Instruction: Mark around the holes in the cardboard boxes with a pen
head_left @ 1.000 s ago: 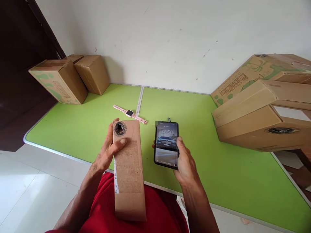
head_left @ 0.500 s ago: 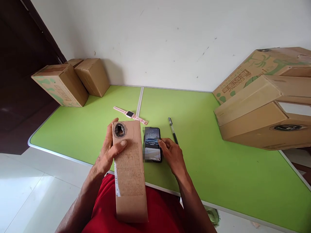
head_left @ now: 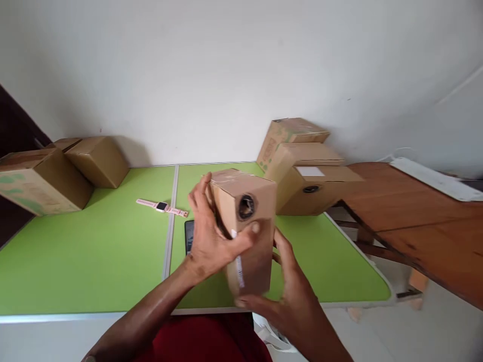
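Both of my hands grip a brown cardboard box (head_left: 247, 201) above the front part of the green table. A dark-ringed hole shows near the top of its near face. My left hand (head_left: 211, 239) wraps its upper left side, thumb across the near face below the hole. My right hand (head_left: 285, 284) holds the lower right, thumb at the bottom edge. Behind my left hand lies a phone (head_left: 189, 236), mostly hidden. A pink-strapped smartwatch (head_left: 161, 206) lies farther left on the table.
Cardboard boxes (head_left: 100, 161) stand at the left back of the green table (head_left: 94, 261). More boxes (head_left: 298, 151) are stacked at the right back, against the wall. A brown wooden table (head_left: 426, 231) stands to the right, with a white power strip (head_left: 433, 177) on it.
The view has swung right. My right hand has left the phone and taken hold of the box's lower end. The box is lifted and tilted over the table. The pen no longer shows.
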The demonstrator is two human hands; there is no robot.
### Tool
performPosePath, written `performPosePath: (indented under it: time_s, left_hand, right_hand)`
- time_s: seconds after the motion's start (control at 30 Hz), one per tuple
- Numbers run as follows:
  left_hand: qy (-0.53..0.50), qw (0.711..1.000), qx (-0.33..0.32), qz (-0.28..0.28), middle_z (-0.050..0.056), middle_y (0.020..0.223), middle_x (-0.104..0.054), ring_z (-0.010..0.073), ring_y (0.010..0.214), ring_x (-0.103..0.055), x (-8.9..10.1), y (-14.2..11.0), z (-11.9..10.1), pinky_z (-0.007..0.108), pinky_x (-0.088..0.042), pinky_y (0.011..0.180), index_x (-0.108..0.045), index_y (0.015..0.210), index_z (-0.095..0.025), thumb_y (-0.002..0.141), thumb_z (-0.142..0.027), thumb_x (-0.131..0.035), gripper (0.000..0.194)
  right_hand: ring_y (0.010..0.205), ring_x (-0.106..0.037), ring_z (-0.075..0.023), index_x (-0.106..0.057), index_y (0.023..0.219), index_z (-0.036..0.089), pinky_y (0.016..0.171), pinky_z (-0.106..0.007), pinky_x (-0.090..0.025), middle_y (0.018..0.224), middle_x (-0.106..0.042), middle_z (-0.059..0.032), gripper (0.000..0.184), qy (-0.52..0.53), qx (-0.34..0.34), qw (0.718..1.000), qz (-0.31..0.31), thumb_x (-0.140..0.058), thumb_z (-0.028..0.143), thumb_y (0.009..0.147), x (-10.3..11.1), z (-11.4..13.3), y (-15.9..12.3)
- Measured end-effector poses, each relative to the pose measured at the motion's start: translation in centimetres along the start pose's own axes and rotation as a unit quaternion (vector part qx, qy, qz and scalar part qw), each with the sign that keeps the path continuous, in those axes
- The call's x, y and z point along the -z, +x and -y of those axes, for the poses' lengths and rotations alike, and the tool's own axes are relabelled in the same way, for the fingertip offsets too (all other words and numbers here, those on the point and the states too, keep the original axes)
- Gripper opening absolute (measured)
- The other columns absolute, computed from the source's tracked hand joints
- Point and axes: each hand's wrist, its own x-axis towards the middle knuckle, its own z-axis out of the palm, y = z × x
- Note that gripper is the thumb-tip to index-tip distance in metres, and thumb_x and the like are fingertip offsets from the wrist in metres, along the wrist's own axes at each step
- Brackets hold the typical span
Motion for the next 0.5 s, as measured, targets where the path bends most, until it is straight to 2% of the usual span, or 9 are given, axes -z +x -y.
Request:
performPosePath:
  time_s: [0.03, 0.07, 0.13, 0.2, 0.27, 0.3, 0.37, 0.43, 0.5]
  left_hand:
    - [0.002, 1.0, -0.023, 0.001, 0.019, 0.164, -0.042, 0.0451, 0.16, -0.046, -2.0, -0.2, 0.5, 0.068, -0.047, 0.13, -0.029, 0.176, -0.033, 0.076, -0.055, -0.099, 0.125]
    - [0.005, 0.999, -0.036, 0.004, 0.019, 0.165, -0.04, 0.0462, 0.161, -0.043, -3.7, -0.6, 1.0, 0.07, -0.046, 0.131, -0.027, 0.177, -0.033, 0.072, -0.053, -0.102, 0.131]
    - [0.016, 0.998, -0.055, 0.03, 0.02, 0.167, -0.037, 0.0488, 0.161, -0.04, -6.3, -2.0, 2.0, 0.073, -0.044, 0.131, -0.023, 0.178, -0.033, 0.066, -0.053, -0.107, 0.142]
    - [0.022, 0.993, -0.085, 0.082, 0.02, 0.169, -0.037, 0.0506, 0.162, -0.039, -7.5, -3.6, 2.8, 0.074, -0.045, 0.13, -0.021, 0.179, -0.034, 0.065, -0.053, -0.11, 0.146]
    - [0.002, 0.986, -0.1, 0.137, 0.022, 0.17, -0.038, 0.0483, 0.158, -0.045, -7.7, -4.5, 3.4, 0.069, -0.051, 0.125, -0.015, 0.18, -0.034, 0.071, -0.053, -0.108, 0.144]
    - [-0.012, 0.983, -0.085, 0.163, 0.022, 0.171, -0.038, 0.046, 0.154, -0.051, -7.6, -4.6, 3.7, 0.066, -0.055, 0.121, -0.012, 0.181, -0.033, 0.076, -0.054, -0.105, 0.142]
    - [-0.024, 0.973, -0.003, 0.231, 0.023, 0.171, -0.038, 0.0417, 0.144, -0.058, -7.5, -4.0, 4.3, 0.061, -0.06, 0.112, -0.012, 0.183, -0.032, 0.08, -0.059, -0.101, 0.139]
    - [-0.011, 0.94, 0.105, 0.325, 0.022, 0.169, -0.041, 0.0401, 0.137, -0.061, -7.7, -2.7, 5.1, 0.057, -0.063, 0.105, -0.019, 0.184, -0.03, 0.079, -0.062, -0.099, 0.136]
    - [0.0, 0.9, 0.165, 0.403, 0.022, 0.163, -0.049, 0.0399, 0.132, -0.065, -8.6, -1.5, 6.0, 0.056, -0.066, 0.1, -0.029, 0.184, -0.026, 0.079, -0.062, -0.097, 0.13]
  right_hand:
    - [0.165, -0.048, -0.0534, -0.026, 0.184, 0.029, 0.129, -0.073, -0.048, 0.179, -0.051, -0.0215, 0.141, -0.061, -0.005, 0.997, -0.04, -0.101, 0.068, 0.072, 0.4, -0.4, -0.3]
    - [0.163, -0.05, -0.0553, -0.025, 0.184, 0.024, 0.128, -0.076, -0.048, 0.176, -0.052, -0.025, 0.138, -0.107, -0.012, 0.99, -0.087, -0.098, 0.064, 0.074, 0.7, -1.1, -0.4]
    - [0.157, -0.057, -0.0541, -0.027, 0.182, 0.018, 0.125, -0.075, -0.051, 0.169, -0.056, -0.0277, 0.122, -0.136, -0.013, 0.979, -0.149, -0.086, 0.059, 0.084, 1.6, -3.1, -0.1]
    - [0.151, -0.063, -0.0493, -0.036, 0.178, 0.02, 0.121, -0.07, -0.057, 0.162, -0.063, -0.0247, 0.103, -0.111, -0.005, 0.98, -0.167, -0.077, 0.055, 0.089, 3.2, -5.4, 0.4]
    - [0.145, -0.068, -0.0458, -0.054, 0.163, 0.024, 0.118, -0.066, -0.06, 0.151, -0.071, -0.0204, 0.082, -0.084, -0.007, 0.983, -0.165, -0.075, 0.057, 0.091, 5.1, -7.4, 0.4]
    - [0.14, -0.07, -0.0443, -0.061, 0.152, 0.025, 0.117, -0.065, -0.061, 0.145, -0.074, -0.0183, 0.07, -0.071, -0.016, 0.984, -0.161, -0.075, 0.059, 0.092, 6.1, -8.1, 0.3]
    - [0.129, -0.076, -0.0403, -0.067, 0.135, 0.027, 0.111, -0.06, -0.066, 0.137, -0.078, -0.0145, 0.054, -0.037, -0.039, 0.985, -0.163, -0.077, 0.063, 0.095, 7.5, -9.1, -0.2]
    - [0.122, -0.078, -0.0352, -0.068, 0.129, 0.029, 0.108, -0.054, -0.069, 0.136, -0.077, -0.0109, 0.048, -0.012, -0.045, 0.983, -0.179, -0.079, 0.063, 0.097, 8.2, -9.6, -0.5]
    - [0.118, -0.077, -0.0318, -0.069, 0.127, 0.029, 0.109, -0.052, -0.069, 0.134, -0.076, -0.0089, 0.046, -0.016, -0.036, 0.975, -0.217, -0.078, 0.064, 0.098, 8.5, -9.9, -0.3]
